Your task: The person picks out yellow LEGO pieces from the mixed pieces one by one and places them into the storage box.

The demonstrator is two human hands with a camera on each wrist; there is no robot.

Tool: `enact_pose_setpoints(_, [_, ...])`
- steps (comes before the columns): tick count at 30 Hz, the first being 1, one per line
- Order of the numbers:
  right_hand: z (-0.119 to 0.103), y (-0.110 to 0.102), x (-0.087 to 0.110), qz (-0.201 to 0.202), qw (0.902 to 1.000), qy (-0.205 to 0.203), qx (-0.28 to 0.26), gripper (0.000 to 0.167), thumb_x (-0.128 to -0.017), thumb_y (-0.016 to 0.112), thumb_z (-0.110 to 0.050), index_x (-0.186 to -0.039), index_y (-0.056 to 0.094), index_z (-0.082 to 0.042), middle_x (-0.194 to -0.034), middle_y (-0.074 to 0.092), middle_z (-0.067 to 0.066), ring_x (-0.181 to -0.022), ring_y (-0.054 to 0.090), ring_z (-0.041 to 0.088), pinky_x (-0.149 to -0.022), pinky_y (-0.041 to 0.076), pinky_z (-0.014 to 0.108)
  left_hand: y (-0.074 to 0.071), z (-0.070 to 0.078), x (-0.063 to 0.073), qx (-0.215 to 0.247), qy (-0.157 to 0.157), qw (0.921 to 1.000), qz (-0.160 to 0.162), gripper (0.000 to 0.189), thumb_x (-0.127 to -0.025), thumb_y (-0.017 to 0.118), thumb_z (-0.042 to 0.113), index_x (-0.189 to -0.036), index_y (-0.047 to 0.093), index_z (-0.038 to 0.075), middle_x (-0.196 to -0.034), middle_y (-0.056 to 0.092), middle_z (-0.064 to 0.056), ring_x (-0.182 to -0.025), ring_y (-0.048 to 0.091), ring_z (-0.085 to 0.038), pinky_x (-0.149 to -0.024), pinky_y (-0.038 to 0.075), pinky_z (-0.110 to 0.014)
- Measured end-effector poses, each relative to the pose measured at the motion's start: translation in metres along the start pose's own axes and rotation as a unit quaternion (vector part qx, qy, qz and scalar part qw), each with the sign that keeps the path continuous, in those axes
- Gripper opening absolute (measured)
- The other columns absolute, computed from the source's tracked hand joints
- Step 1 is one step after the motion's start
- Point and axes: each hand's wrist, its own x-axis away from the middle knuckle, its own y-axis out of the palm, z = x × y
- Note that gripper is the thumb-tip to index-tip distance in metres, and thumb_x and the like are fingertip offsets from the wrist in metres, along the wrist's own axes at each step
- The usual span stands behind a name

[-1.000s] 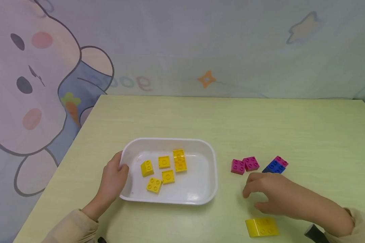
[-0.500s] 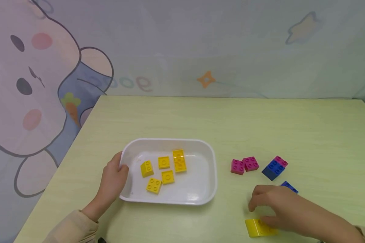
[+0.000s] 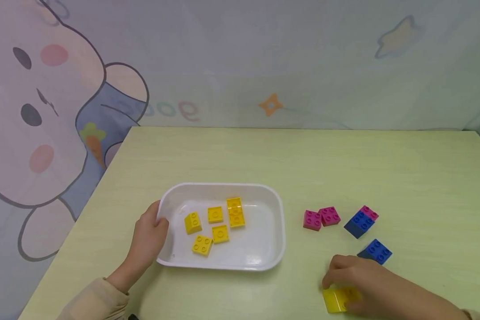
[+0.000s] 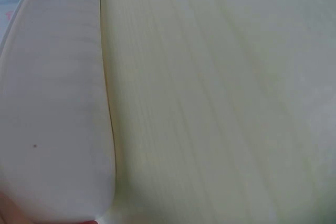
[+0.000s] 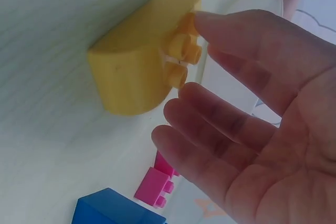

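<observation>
My left hand (image 3: 147, 233) grips the left rim of a white plastic tray (image 3: 260, 242), thumb over the edge. The left wrist view shows mostly the tray's outer wall (image 4: 58, 103). Several yellow building bricks (image 3: 202, 245) lie loose inside. Just over a larger yellow building brick (image 3: 334, 301) with a curved side, on the table right of the tray, is my right hand (image 3: 370, 284). One digit overlaps a stud in the right wrist view, while the other fingers are spread apart from the yellow brick (image 5: 131, 72); contact is hard to tell.
Two pink bricks (image 3: 321, 218) sit right of the tray. Beyond them is a blue brick (image 3: 359, 223) against a pink one (image 3: 370, 213). A second blue brick (image 3: 376, 251) lies just past my right hand. A printed curtain (image 3: 240, 66) hangs behind the table (image 3: 304, 155).
My right hand has come down toward the near edge, onto the larger yellow brick, uncovering the nearer blue brick. The left hand and tray have stayed in place.
</observation>
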Motion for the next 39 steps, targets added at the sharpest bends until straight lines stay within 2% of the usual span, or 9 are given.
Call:
enact_pose_setpoints(3, [0.001, 0.001, 0.001, -0.012, 0.9996, 0.014, -0.022, 0.031, -0.072, 0.079, -0.016, -0.097, 0.068, -0.032, -0.092, 0.054, -0.019, -0.081, 0.050, 0.004, -0.072, 0.050, 0.025, 0.000, 0.000, 0.000, -0.001, -0.001, 1.0000, -0.001, 0.045, -0.090, 0.036, -0.001, -0.134, 0.041, -0.006, -0.127, 0.052, -0.025, -0.103, 0.054, -0.033, -0.087, 0.045, -0.050])
enact_pose_setpoints(10, [0.002, 0.004, 0.004, -0.021, 0.9983, 0.008, -0.053, 0.029, -0.073, 0.078, -0.019, -0.096, 0.067, -0.031, -0.089, 0.052, -0.018, -0.080, 0.048, 0.004, -0.070, 0.047, 0.020, 0.000, -0.001, 0.000, -0.004, 0.000, 1.0000, -0.001, 0.045, -0.090, 0.036, 0.000, -0.134, 0.042, -0.005, -0.127, 0.052, -0.024, -0.103, 0.054, -0.033, -0.088, 0.045, -0.049])
enact_pose_setpoints(19, [0.005, 0.009, 0.001, -0.020, 0.9991, -0.026, -0.028, 0.025, -0.075, 0.076, -0.018, -0.096, 0.067, -0.029, -0.088, 0.051, -0.018, -0.078, 0.045, 0.003, -0.068, 0.045, 0.020, 0.000, -0.002, 0.001, -0.013, 0.003, 0.9999, 0.003, 0.045, -0.089, 0.036, 0.000, -0.134, 0.043, -0.005, -0.124, 0.054, -0.025, -0.098, 0.056, -0.033, -0.083, 0.048, -0.049])
enact_pose_setpoints(30, [0.004, 0.011, 0.000, -0.022, 0.9995, -0.012, -0.017, 0.027, -0.075, 0.077, -0.018, -0.096, 0.066, -0.030, -0.089, 0.054, -0.019, -0.078, 0.047, 0.003, -0.069, 0.046, 0.020, 0.000, -0.001, -0.001, -0.004, 0.008, 1.0000, 0.003, 0.045, -0.089, 0.036, 0.000, -0.133, 0.043, -0.005, -0.124, 0.054, -0.024, -0.098, 0.055, -0.033, -0.084, 0.048, -0.048])
enact_pose_setpoints(39, [0.000, 0.008, -0.002, -0.028, 0.9994, 0.001, -0.021, 0.027, -0.074, 0.077, -0.016, -0.096, 0.067, -0.028, -0.088, 0.055, -0.020, -0.077, 0.048, 0.003, -0.070, 0.047, 0.021, 0.001, -0.001, -0.001, -0.006, -0.001, 1.0000, 0.005, 0.045, -0.089, 0.036, 0.000, -0.133, 0.043, -0.005, -0.123, 0.055, -0.024, -0.098, 0.056, -0.033, -0.083, 0.048, -0.048])
